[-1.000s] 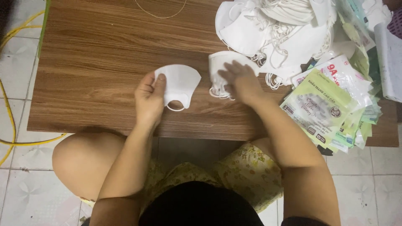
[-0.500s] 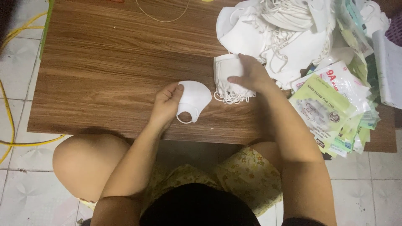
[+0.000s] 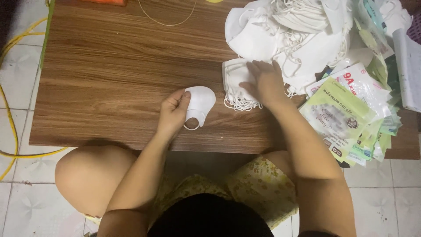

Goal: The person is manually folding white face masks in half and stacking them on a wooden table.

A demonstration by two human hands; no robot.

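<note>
My left hand [image 3: 173, 110] pinches a folded white face mask [image 3: 200, 103] by its left edge, just above the wooden table [image 3: 109, 79]. The mask's ear loop hangs at its lower end. My right hand [image 3: 264, 81] lies flat, fingers spread, on a small stack of folded white masks [image 3: 234, 83] whose ear loops stick out below. That stack sits just right of the held mask and against a big pile of loose white masks [image 3: 285, 35] at the back right.
A fan of green and white printed packets [image 3: 346, 114] lies at the table's right edge. A thin elastic loop [image 3: 166, 17] rests at the back middle. Yellow cable [image 3: 8, 101] runs over the tiled floor on the left. My knee [image 3: 92, 175] is under the front edge.
The view has shifted. My left hand has turned the single mask and brought it closer to the stack. My right hand pressed the stack and slid it back toward the big pile.
</note>
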